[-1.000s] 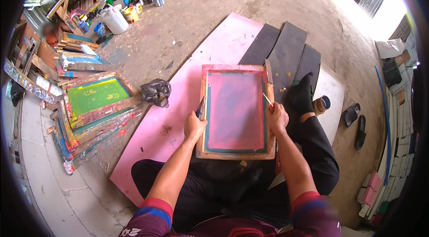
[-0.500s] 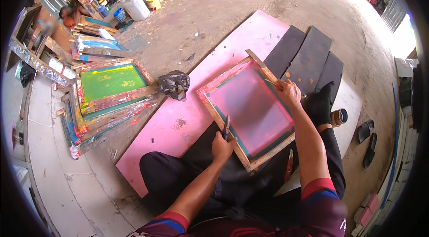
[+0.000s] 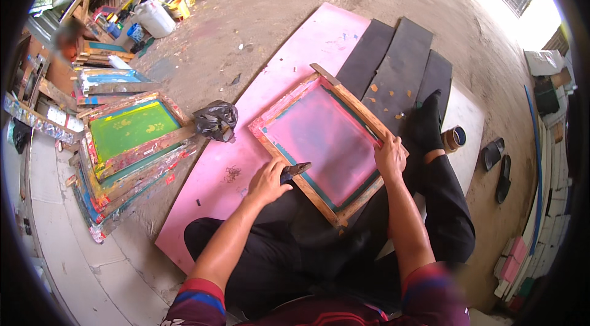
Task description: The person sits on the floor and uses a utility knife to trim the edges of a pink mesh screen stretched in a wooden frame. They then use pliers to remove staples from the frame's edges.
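Observation:
A wooden silk-screen frame point(image 3: 310, 200) with pinkish mesh and dark green edging lies tilted across my lap and the dark sheets. My left hand point(image 3: 268, 183) rests at its left rail and holds a dark-handled tool that looks like pliers point(image 3: 296, 171), its grey head pointing over the mesh. At the right corner my right hand point(image 3: 389, 157) is closed round the frame's rail, thumb on top, the other fingers partly hidden. Along the far right rail runs a wooden strip point(image 3: 344, 95), its end sticking out past the top corner.
A pink board point(image 3: 203, 215) lies beneath, with black sheets point(image 3: 399, 58) on its right. Left of it are a black plastic bag point(image 3: 216, 121) and stacked printing frames point(image 3: 132, 132). A can point(image 3: 453, 138) and sandals point(image 3: 493, 154) lie right; paint containers point(image 3: 155, 17) stand at the back.
My right hand has shifted down from midway along the right rail to the frame's corner. My left hand has moved up the left rail, and the pliers have swung from upright to nearly level.

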A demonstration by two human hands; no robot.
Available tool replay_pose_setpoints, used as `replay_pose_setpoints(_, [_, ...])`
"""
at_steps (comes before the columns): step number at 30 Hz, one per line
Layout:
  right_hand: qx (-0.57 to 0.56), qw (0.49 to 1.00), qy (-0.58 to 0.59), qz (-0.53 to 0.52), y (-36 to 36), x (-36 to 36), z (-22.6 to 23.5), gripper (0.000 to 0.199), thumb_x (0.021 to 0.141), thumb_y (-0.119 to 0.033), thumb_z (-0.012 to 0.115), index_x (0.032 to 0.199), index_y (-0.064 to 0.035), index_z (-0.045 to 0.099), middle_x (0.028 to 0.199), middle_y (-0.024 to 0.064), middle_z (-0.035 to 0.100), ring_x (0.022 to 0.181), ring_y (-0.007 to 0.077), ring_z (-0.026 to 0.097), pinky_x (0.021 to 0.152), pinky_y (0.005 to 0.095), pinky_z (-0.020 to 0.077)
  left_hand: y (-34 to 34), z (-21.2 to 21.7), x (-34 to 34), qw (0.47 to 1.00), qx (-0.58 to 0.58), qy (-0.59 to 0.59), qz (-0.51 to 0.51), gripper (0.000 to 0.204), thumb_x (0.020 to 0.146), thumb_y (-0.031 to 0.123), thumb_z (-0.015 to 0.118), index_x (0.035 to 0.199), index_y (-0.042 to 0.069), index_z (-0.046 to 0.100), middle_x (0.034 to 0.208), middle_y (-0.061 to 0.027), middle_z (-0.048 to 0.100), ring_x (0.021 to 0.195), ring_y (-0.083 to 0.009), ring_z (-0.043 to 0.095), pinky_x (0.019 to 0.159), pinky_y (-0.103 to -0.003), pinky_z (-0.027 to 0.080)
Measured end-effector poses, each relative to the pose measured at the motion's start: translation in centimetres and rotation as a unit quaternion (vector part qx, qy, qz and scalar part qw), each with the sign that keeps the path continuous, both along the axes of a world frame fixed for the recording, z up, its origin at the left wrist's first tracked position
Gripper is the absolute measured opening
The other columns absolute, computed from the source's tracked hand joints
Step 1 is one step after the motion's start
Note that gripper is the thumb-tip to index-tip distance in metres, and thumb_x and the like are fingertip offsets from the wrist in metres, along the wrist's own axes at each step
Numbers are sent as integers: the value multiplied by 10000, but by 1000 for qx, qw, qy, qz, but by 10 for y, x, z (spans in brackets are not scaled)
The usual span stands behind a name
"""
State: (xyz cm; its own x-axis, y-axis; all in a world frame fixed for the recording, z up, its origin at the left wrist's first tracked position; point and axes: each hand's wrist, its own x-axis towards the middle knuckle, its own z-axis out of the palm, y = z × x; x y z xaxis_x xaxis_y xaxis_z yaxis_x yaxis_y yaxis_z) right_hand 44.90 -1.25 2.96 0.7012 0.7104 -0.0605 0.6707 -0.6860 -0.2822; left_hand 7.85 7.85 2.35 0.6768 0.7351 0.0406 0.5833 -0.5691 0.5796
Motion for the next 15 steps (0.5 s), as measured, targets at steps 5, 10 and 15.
replay_pose_setpoints(5, [-17, 994, 67, -80, -45, -17, 14, 886, 881, -334, 762, 1579, -34, 306, 1343, 321, 587, 1113, 466, 696, 889, 522, 595, 36, 5, 14, 975, 91, 144, -141, 603, 715, 160, 911, 1226, 98, 595, 1361, -37, 600, 1229, -312, 580, 1036, -449, 500])
replay_pose_setpoints(10, [-28, 988, 91, -121, -51, -18, 14, 872, 890, -322, 733, 1588, -50, 285, 1294, 328, 615, 1112, 466, 692, 923, 523, 578, 40, -2, 23, 959, 117, 191, -176, 472, 744, 157, 873, 1135, 107, 613, 1166, -31, 684, 1152, -289, 606, 1010, -435, 508])
replay_pose_setpoints(15, [-46, 988, 87, -117, -53, -15, 8, 858, 895, -295, 712, 1602, -74, 279, 1184, 310, 681, 1088, 464, 700, 913, 527, 574, 40, -19, 24, 954, 173, 182, -166, 361, 780, 108, 778, 1105, 110, 620, 1118, -44, 692, 1123, -295, 615, 990, -438, 511])
